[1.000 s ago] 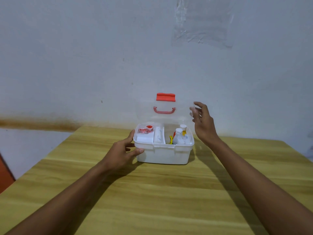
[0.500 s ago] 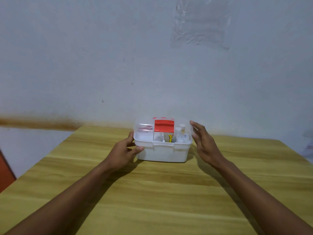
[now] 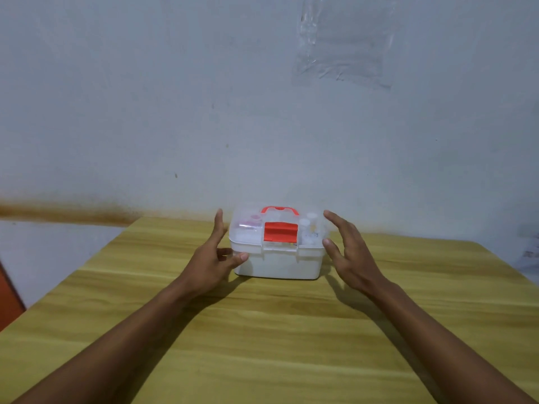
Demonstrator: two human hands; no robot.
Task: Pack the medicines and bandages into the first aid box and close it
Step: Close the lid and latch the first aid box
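The white first aid box (image 3: 277,265) stands at the far middle of the wooden table (image 3: 262,345). Its clear lid (image 3: 248,230) is down, with the red latch (image 3: 280,231) over the front rim and the red handle (image 3: 279,210) on top. White bottles (image 3: 309,225) and a red-and-white roll (image 3: 253,220) show dimly through the lid. My left hand (image 3: 210,258) rests against the box's left side, thumb on the front corner. My right hand (image 3: 348,255) is spread beside the right end, thumb tip at the lid's corner.
The table's far edge meets a pale wall just behind the box. A clear plastic sheet (image 3: 344,39) is stuck high on the wall. An orange object (image 3: 7,301) shows past the table's left edge.
The lid has swung from upright to fully down on the box. My right hand followed it down and came off to the right side. My left hand stayed at the left corner.
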